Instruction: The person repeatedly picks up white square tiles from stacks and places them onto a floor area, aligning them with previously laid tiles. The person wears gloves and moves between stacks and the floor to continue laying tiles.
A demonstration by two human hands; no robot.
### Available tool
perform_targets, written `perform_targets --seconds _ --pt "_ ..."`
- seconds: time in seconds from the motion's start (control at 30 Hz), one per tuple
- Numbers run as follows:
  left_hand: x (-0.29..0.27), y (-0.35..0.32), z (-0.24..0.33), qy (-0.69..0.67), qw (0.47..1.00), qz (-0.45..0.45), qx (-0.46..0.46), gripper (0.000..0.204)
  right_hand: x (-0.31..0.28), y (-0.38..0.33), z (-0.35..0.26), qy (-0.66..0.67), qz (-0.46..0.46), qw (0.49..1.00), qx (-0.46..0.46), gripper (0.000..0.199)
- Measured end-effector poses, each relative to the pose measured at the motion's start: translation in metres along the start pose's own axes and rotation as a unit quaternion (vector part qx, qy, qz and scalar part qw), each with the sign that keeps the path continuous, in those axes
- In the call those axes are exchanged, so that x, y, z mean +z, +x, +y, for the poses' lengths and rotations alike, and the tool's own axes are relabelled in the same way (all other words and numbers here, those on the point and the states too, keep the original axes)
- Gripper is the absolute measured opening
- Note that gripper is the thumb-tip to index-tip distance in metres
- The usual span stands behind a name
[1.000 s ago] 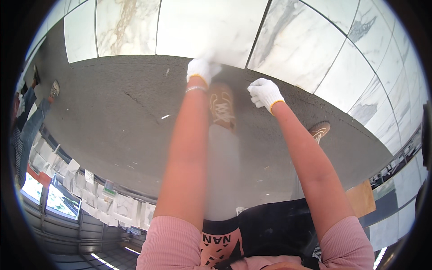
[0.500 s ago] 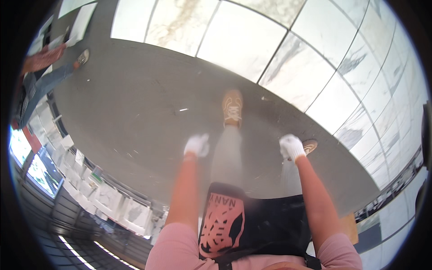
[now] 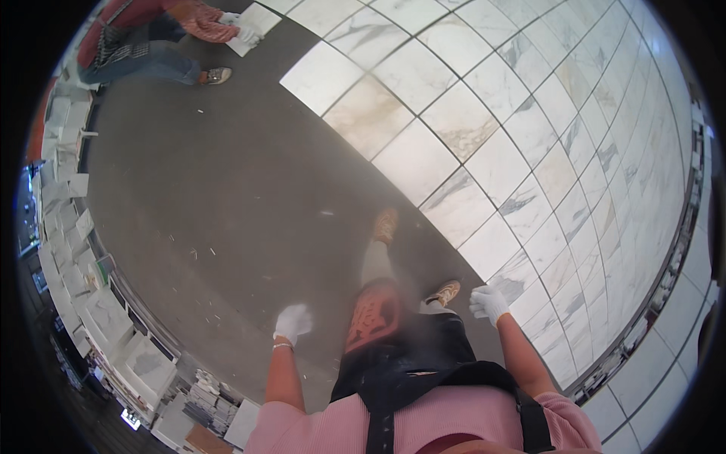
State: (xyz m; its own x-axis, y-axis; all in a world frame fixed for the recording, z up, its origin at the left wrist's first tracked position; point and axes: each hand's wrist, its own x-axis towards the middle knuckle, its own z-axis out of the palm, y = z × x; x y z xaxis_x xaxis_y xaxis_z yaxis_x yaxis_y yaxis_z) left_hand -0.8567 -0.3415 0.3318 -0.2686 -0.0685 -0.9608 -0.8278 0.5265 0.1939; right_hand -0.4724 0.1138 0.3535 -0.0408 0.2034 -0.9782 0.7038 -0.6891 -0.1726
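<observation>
My left hand (image 3: 293, 324), in a white glove, hangs over the grey floor (image 3: 219, 197) left of my legs. Motion smears its fingers, and nothing shows in it. My right hand (image 3: 488, 303), also white-gloved, is curled closed beside the edge of the pale marble tiles (image 3: 484, 181); no object is visible in it. Both hands are apart from everything around them. Between them are my dark apron (image 3: 423, 356) with its reddish print, and my tan shoes, one foot ahead of the other (image 3: 386, 225).
Another person (image 3: 144, 45) crouches at the far left, gloved hands on a white tile (image 3: 253, 29) by the laid tiles. Stacked tiles and boxes (image 3: 106, 314) line the left side. Small white scraps (image 3: 212, 252) dot the grey floor. A brown block (image 3: 208, 439) sits at lower left.
My view has turned and tilted, bringing more of the tiled area and the crouching person into sight. My hands have swung lower in the picture, and my legs have shifted in stride.
</observation>
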Motion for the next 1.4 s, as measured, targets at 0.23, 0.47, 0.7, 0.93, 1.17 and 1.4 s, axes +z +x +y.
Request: perform_targets --seconds 0.23,0.47,0.7,0.93,1.17,1.4 --pt "-0.015 -0.054 -0.040 0.021 0.999 -0.016 0.044 0.031 0.047 -0.078 -0.080 -0.042 -0.083 0.982 -0.164 0.024" --pt "-0.027 -0.148 -0.137 -0.025 0.994 0.049 0.093 0.037 -0.045 -0.037 0.030 -0.031 -0.085 0.980 -0.176 0.014" --pt "-0.046 -0.194 -0.240 -0.075 0.992 0.087 0.058 0.041 -0.191 0.046 0.207 -0.658 -0.037 0.625 -0.418 0.013" --pt "-0.063 -0.195 -0.301 -0.148 0.985 0.090 0.023 0.038 -0.170 0.030 0.194 -0.852 -0.073 0.385 -0.347 0.020" --pt "-0.113 -0.181 -0.324 -0.253 0.958 0.102 0.093 0.026 -0.060 0.086 0.111 -0.353 -0.147 0.879 -0.284 0.012" --pt "-0.247 -0.139 -0.411 -0.323 0.938 0.122 0.037 0.030 0.172 -0.042 0.014 -0.279 -0.066 0.938 -0.193 0.014"
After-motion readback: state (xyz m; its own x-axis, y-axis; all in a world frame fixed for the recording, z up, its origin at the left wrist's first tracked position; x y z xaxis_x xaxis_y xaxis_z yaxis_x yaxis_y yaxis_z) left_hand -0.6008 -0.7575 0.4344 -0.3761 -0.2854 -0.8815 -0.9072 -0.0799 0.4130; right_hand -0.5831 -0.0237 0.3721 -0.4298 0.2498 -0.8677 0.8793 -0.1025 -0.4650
